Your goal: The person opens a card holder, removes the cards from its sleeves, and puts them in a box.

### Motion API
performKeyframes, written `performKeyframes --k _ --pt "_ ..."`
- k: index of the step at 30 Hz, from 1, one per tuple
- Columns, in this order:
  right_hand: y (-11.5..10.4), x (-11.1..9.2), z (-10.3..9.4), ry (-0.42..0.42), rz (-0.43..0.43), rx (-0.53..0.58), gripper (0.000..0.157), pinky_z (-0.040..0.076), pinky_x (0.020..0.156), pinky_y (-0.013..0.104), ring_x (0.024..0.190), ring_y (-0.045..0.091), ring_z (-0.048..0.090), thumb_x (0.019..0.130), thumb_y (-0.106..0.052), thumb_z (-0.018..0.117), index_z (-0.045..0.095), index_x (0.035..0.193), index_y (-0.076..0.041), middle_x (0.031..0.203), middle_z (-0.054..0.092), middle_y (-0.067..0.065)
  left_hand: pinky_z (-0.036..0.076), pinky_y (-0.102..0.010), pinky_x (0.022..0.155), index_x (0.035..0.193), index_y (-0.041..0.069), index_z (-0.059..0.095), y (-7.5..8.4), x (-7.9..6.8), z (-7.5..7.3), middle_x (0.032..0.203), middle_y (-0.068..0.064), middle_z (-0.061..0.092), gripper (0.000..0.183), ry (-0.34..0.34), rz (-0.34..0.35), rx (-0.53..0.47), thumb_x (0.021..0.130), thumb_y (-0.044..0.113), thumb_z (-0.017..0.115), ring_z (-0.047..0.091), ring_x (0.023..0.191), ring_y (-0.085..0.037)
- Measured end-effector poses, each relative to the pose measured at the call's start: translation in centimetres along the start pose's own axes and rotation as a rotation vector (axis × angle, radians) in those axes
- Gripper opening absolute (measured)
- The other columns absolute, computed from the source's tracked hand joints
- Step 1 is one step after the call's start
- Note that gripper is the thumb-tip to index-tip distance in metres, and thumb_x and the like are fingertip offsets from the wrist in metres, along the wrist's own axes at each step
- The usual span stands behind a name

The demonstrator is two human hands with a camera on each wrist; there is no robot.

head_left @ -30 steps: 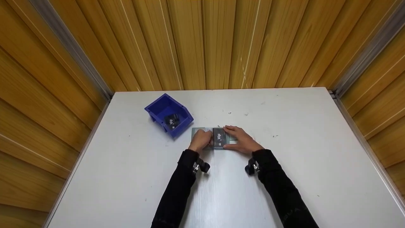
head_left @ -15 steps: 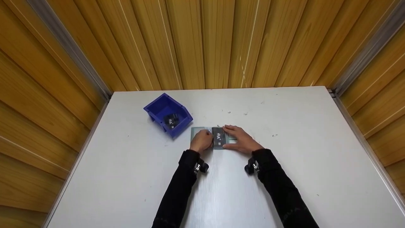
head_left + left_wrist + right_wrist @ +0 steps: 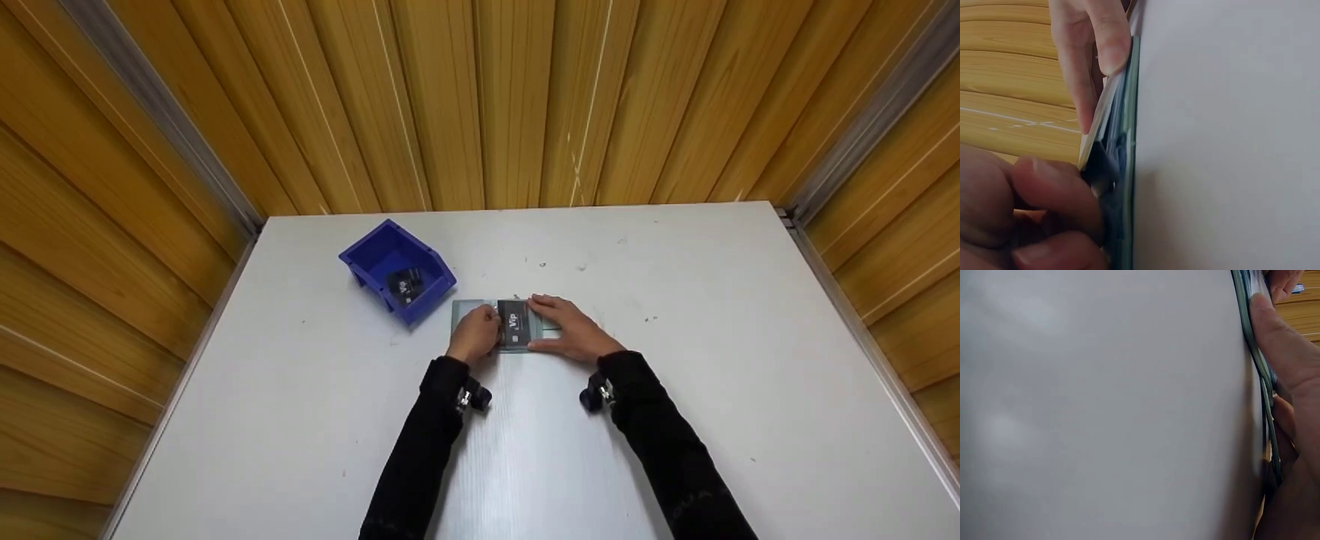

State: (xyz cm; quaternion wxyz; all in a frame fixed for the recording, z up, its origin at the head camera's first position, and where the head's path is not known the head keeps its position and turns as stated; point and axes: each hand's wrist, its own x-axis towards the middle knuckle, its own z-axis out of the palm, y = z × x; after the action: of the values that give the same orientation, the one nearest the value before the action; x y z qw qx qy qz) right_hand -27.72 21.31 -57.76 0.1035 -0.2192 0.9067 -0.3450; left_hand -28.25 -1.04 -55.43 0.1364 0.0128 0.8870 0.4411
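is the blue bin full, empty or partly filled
Partly filled: the blue bin holds at least one dark Vip card, and bare blue shows beyond it.

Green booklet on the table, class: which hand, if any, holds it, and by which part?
The right hand holds the booklet by its near and far edges. Whether the left hand pinches anything cannot be told.

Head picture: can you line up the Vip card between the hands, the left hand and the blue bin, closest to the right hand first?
1. Vip card: next to the right hand, on its left.
2. Left hand: just past the card, farther left.
3. Blue bin: farthest, up and left beyond the left hand.
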Motion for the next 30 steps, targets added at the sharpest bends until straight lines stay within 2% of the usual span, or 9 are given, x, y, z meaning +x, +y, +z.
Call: performKeyframes --k 4,9,18,25,30 --pt "0.0 0.0 -0.1 0.005 0.01 0.001 0.082 0.026 0.123 0.055 0.156 0.04 0.025 0.093 -0.036 0.078 0.038 0.16 -0.008 0.168 0.031 0.016 0.04 -0.024 0.048 0.09 0.003 0.06 -0.3 -0.1 -0.3 0.069 0.0 0.051 0.021 0.024 0.019 -0.011 0.106 0.012 0.05 0.047 0.05 -0.012" --pt "-0.1 0.1 0.0 0.0 -0.002 0.003 0.082 0.025 0.124 0.055 0.156 0.04 0.025 0.093 -0.035 0.078 0.038 0.16 -0.008 0.167 0.031 0.016 0.041 -0.025 0.051 0.087 0.004 0.057 -0.6 -0.4 -0.7 0.072 -0.001 0.051 0.021 0.042 0.026 -0.007 0.106 0.01 0.049 0.05 0.058 -0.014" --pt "-0.2 0.1 0.0 0.006 -0.001 -0.008 0.082 0.028 0.122 0.055 0.155 0.039 0.027 0.093 -0.036 0.078 0.039 0.159 -0.007 0.166 0.033 0.016 0.043 -0.034 0.075 0.089 0.005 0.059 -1.0 -0.9 -1.6 0.079 -0.004 0.057 0.021 0.082 0.033 0.065 0.105 0.013 0.049 0.055 0.08 -0.022" --pt "-0.1 -0.1 0.0 -0.005 -0.028 -0.001 0.083 0.025 0.123 0.056 0.156 0.041 0.025 0.093 -0.035 0.077 0.037 0.159 -0.004 0.167 0.031 0.018 0.046 -0.04 0.077 0.091 0.008 0.062 -1.0 -1.4 -2.5 0.083 -0.007 0.062 0.021 0.139 0.008 0.154 0.106 0.017 0.049 0.058 0.082 -0.024" --pt "0.0 0.0 0.0 0.004 -0.029 -0.003 0.083 0.026 0.123 0.055 0.155 0.041 0.026 0.093 -0.035 0.078 0.038 0.159 -0.005 0.167 0.033 0.017 0.049 -0.044 0.077 0.092 0.007 0.062 -0.2 -1.7 -3.1 0.085 -0.011 0.067 0.019 0.181 0.015 0.201 0.105 0.016 0.051 0.063 0.083 -0.028"
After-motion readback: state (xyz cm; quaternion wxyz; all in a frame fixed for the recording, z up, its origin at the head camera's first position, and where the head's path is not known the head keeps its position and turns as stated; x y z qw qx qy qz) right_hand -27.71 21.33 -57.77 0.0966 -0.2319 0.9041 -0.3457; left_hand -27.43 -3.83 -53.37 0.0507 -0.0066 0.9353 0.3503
